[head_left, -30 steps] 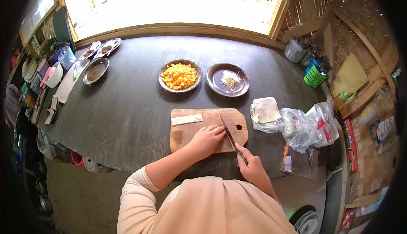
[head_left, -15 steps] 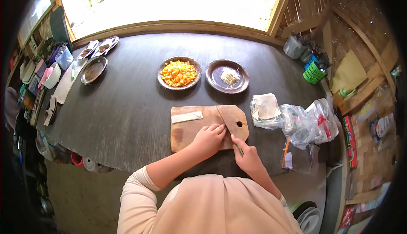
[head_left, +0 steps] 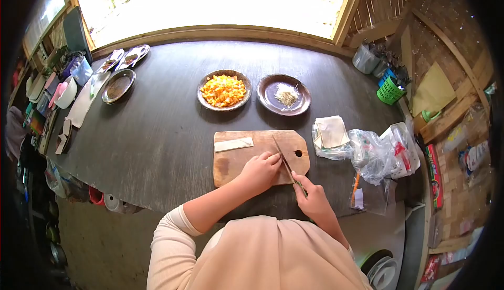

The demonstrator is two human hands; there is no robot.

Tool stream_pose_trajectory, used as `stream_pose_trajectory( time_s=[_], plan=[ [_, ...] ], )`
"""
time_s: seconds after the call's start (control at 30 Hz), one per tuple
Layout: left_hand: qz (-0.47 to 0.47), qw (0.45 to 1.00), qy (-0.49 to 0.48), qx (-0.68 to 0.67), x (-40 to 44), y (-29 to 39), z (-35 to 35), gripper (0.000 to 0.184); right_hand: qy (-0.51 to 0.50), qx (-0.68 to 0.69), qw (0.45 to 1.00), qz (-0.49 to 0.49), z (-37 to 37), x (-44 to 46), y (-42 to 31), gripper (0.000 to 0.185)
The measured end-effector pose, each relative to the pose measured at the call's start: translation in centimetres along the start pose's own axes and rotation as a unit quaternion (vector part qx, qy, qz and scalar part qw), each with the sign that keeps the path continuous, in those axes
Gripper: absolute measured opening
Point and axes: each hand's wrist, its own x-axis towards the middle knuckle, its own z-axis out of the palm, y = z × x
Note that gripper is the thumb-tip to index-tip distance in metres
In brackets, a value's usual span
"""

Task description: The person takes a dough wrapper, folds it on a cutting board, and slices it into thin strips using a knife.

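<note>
Wooden and pale brown, a cutting board (head_left: 239, 172) lies near the front edge of a dark table (head_left: 157, 148), seen from a camera worn on the person's head, looking forward and down. The left hand (head_left: 261, 172) rests over the middle of the board, its fingers bent and drawn together beside the blade; whether it has hold of something cannot be told, because the fingers hide what lies beneath them. The right hand (head_left: 314, 200) is closed around the green handle of a knife (head_left: 282, 156), whose long blade slants across the board, tip pointing away from the person, just right of the left fingertips. A flat, off-white strip (head_left: 233, 144) lies on the board's far left part, apart from both hands. At the right end of the board is a dark round hole.

Beyond the board stand two brown plates: the left one (head_left: 202, 99) is heaped with orange pieces (head_left: 224, 89), the right one (head_left: 269, 94) bears a small pile of pale shreds (head_left: 286, 96). Right of the board sit a stack of cream squares (head_left: 332, 131) and crumpled clear plastic bags (head_left: 367, 156).
</note>
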Motion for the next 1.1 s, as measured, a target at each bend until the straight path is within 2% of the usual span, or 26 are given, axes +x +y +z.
stream_pose_trajectory(
  time_s=[0.07,0.13,0.3,0.37,0.6,0.7,0.77,0.9,0.97,1.1],
  plan=[
    [0.005,1.0,0.001,-0.002,0.0,-0.2,0.0,0.045,0.004,-0.004,1.0,-0.017,0.3,0.2,0.4,0.033],
    [0.01,1.0,0.001,-0.003,0.1,-0.4,-0.1,0.045,0.046,0.003,0.994,-0.096,1.2,0.8,1.4,0.032],
    [0.003,1.0,0.006,-0.021,0.1,0.0,-0.2,0.041,0.072,0.023,0.992,-0.105,1.8,2.3,1.7,0.032],
    [0.012,1.0,0.012,-0.021,0.1,-0.4,-0.1,0.041,0.03,0.054,0.998,-0.017,1.3,2.1,1.2,0.034],
    [0.008,0.999,0.005,-0.031,0.1,-0.4,-0.2,0.039,0.022,0.047,0.999,-0.003,0.9,0.6,1.3,0.035],
    [0.012,1.0,0.007,-0.025,0.1,-0.5,-0.1,0.039,0.029,0.05,0.998,-0.031,1.3,0.9,2.0,0.034],
    [0.015,1.0,0.005,-0.02,0.3,-0.7,-0.1,0.039,0.08,0.026,0.988,-0.126,2.4,1.6,3.0,0.034],
    [0.013,0.999,0.005,-0.038,0.2,-0.6,0.0,0.039,0.084,0.014,0.989,-0.119,2.3,2.5,1.9,0.034],
    [0.023,0.999,0.014,-0.033,0.2,-0.8,0.1,0.038,0.035,0.064,0.997,-0.018,1.2,2.2,0.7,0.032],
    [0.022,0.999,0.016,-0.039,0.1,-0.8,0.1,0.037,0.019,0.068,0.998,0.0,1.3,1.3,1.4,0.036]
  ],
)
